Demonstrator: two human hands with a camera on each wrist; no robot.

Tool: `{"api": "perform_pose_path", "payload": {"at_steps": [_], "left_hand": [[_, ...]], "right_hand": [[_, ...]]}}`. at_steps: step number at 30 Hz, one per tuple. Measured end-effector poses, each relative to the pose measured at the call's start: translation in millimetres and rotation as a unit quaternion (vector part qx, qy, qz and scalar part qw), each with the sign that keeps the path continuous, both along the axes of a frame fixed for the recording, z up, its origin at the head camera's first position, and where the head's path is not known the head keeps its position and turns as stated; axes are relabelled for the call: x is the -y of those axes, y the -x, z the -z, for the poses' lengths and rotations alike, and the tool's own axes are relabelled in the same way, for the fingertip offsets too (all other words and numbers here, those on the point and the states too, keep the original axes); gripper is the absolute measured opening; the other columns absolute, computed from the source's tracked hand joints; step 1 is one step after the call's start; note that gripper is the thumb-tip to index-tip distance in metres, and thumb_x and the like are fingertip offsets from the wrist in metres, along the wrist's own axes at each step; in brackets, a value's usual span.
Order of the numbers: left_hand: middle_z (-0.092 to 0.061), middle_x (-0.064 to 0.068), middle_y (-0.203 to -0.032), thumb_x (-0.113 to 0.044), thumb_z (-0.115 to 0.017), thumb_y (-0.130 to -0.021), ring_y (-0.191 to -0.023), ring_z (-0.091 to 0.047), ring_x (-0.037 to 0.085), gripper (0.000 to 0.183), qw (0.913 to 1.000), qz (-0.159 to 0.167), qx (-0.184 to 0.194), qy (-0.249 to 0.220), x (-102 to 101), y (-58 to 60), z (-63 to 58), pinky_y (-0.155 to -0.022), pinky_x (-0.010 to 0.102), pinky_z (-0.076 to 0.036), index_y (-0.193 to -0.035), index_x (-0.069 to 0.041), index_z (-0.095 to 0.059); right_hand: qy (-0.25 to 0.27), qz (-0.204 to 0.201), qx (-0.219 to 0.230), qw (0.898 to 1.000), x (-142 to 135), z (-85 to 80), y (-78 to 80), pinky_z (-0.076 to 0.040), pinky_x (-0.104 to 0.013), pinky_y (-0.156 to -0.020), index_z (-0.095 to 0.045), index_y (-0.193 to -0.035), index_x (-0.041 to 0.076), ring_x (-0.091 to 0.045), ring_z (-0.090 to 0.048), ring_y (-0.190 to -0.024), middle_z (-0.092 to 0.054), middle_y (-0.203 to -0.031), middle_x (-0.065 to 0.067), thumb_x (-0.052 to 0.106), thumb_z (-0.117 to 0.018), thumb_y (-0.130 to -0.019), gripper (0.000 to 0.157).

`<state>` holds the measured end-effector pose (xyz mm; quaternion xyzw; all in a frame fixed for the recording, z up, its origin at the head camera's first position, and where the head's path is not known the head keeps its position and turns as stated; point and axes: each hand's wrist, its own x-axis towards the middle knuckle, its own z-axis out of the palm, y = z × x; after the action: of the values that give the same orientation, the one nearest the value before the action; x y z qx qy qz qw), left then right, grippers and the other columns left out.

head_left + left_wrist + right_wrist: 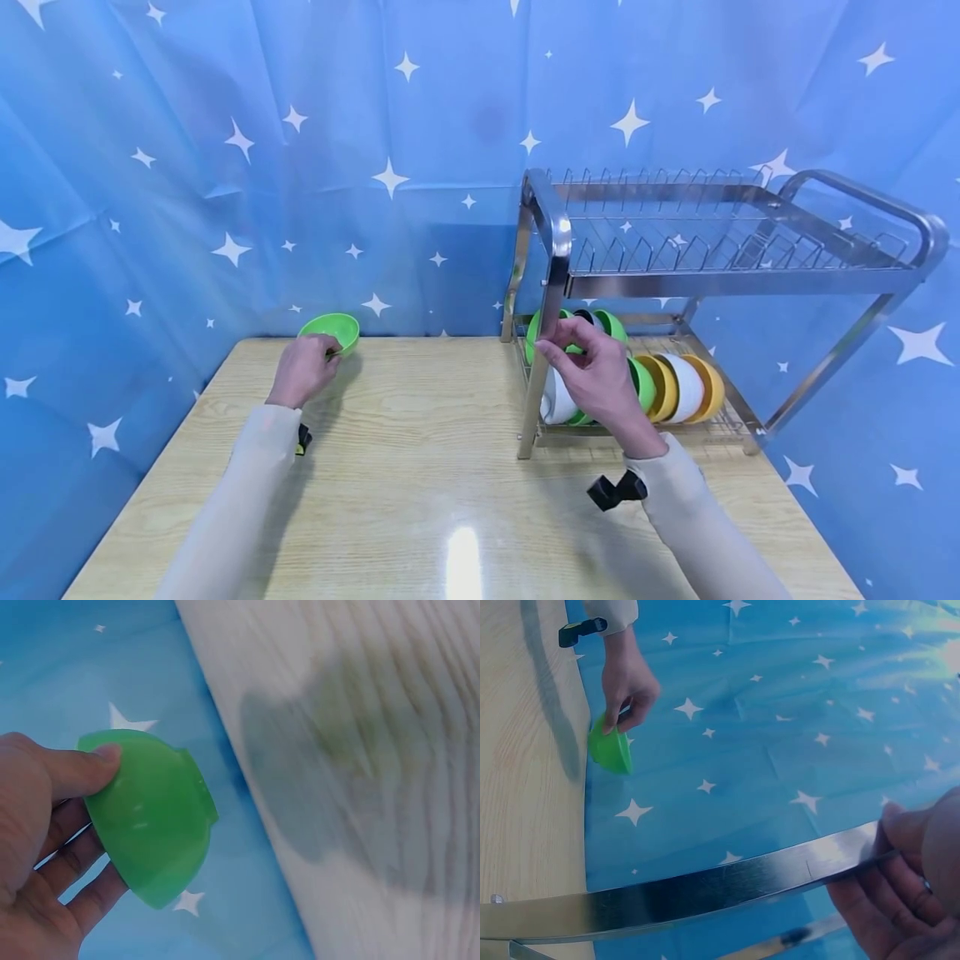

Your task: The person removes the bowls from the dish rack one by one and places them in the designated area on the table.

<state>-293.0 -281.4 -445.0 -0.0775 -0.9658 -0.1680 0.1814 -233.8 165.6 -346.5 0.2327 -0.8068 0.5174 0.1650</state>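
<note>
My left hand [303, 371] pinches the rim of a green bowl [335, 327] near the table's back left. In the left wrist view the thumb presses the outside of the bowl [154, 817], with the other fingers behind its rim; the base faces the table. The right wrist view shows the same bowl [610, 750] tilted on its side below the hand. At the dish rack, my right hand [598, 379] grips the front left metal post [534, 396]. Its thumb lies on one face of the post [705, 889], fingers on the other side.
The two-tier dish rack [735, 285] stands at the right of the wooden table [420, 467]. Its lower tier holds several bowls: green, a white bowl [686, 389], a yellow bowl [707, 390]. Wire slots line the upper tier. A blue starred curtain [322, 217] hangs behind and at the sides.
</note>
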Motion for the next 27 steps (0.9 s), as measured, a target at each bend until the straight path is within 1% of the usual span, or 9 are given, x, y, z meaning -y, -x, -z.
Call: {"api": "perform_pose_path", "payload": {"at_steps": [3, 6, 12, 19, 23, 27], "left_hand": [[-0.078, 0.017, -0.097, -0.003, -0.076, -0.087, -0.075, -0.069, 0.026, 0.013, 1.0, 0.0, 0.009, -0.001, 3.4, 3.2, 6.2, -0.07, 0.047, -0.058, -0.099, 0.0, -0.078], [-0.078, 0.016, -0.096, -0.004, -0.077, -0.087, -0.073, -0.067, 0.025, 0.013, 0.9998, -0.003, 0.017, -0.003, 4.9, 5.8, 11.0, -0.069, 0.046, -0.057, -0.099, 0.0, -0.078], [-0.078, 0.015, -0.095, -0.004, -0.077, -0.087, -0.077, -0.069, 0.027, 0.011, 0.9996, -0.006, 0.025, 0.006, 4.1, 8.8, 14.0, -0.072, 0.049, -0.057, -0.097, -0.001, -0.079], [-0.078, 0.015, -0.095, -0.003, -0.075, -0.088, -0.081, -0.07, 0.028, 0.01, 0.9988, -0.018, 0.043, 0.016, 10.4, 9.2, 20.1, -0.076, 0.05, -0.058, -0.096, -0.002, -0.079], [-0.077, 0.013, -0.093, -0.004, -0.075, -0.089, -0.077, -0.068, 0.025, 0.008, 0.998, -0.027, 0.054, 0.02, 15.2, 9.5, 25.3, -0.072, 0.048, -0.057, -0.095, -0.003, -0.079], [-0.076, 0.012, -0.09, -0.004, -0.074, -0.089, -0.071, -0.062, 0.021, 0.006, 0.9974, -0.032, 0.063, 0.015, 18.1, 10.2, 27.5, -0.067, 0.045, -0.054, -0.094, -0.004, -0.078]], "right_hand": [[0.004, 0.0, -0.004, 1.0, -1.3, 0.5, -1.0, -0.057, -0.015, -0.07, -0.069, -0.109, 0.012, -0.004, -0.065, -0.084, -0.072, -0.093, -0.006, 0.02, -0.07, -0.098, 0.013], [0.009, 0.0, -0.006, 1.0, -3.4, 1.7, -1.5, -0.055, -0.016, -0.065, -0.069, -0.107, 0.011, -0.005, -0.064, -0.081, -0.072, -0.091, -0.006, 0.018, -0.07, -0.098, 0.012], [0.01, 0.004, -0.013, 1.0, -5.2, 3.6, -0.9, -0.052, -0.016, -0.061, -0.069, -0.107, 0.011, -0.005, -0.063, -0.08, -0.072, -0.09, -0.006, 0.016, -0.07, -0.098, 0.01], [0.025, -0.01, -0.017, 1.0, -1.0, 4.6, 1.8, -0.053, -0.016, -0.06, -0.069, -0.106, 0.01, -0.004, -0.064, -0.08, -0.072, -0.09, -0.007, 0.013, -0.07, -0.098, 0.009], [0.022, -0.012, -0.017, 1.0, 0.8, 4.3, 2.0, -0.052, -0.017, -0.061, -0.069, -0.106, 0.011, -0.005, -0.063, -0.08, -0.071, -0.089, -0.007, 0.014, -0.07, -0.098, 0.009], [0.016, -0.011, -0.016, 1.0, 1.7, 4.0, 1.9, -0.052, -0.017, -0.062, -0.068, -0.107, 0.011, -0.005, -0.063, -0.081, -0.071, -0.089, -0.006, 0.015, -0.07, -0.098, 0.009]]}}
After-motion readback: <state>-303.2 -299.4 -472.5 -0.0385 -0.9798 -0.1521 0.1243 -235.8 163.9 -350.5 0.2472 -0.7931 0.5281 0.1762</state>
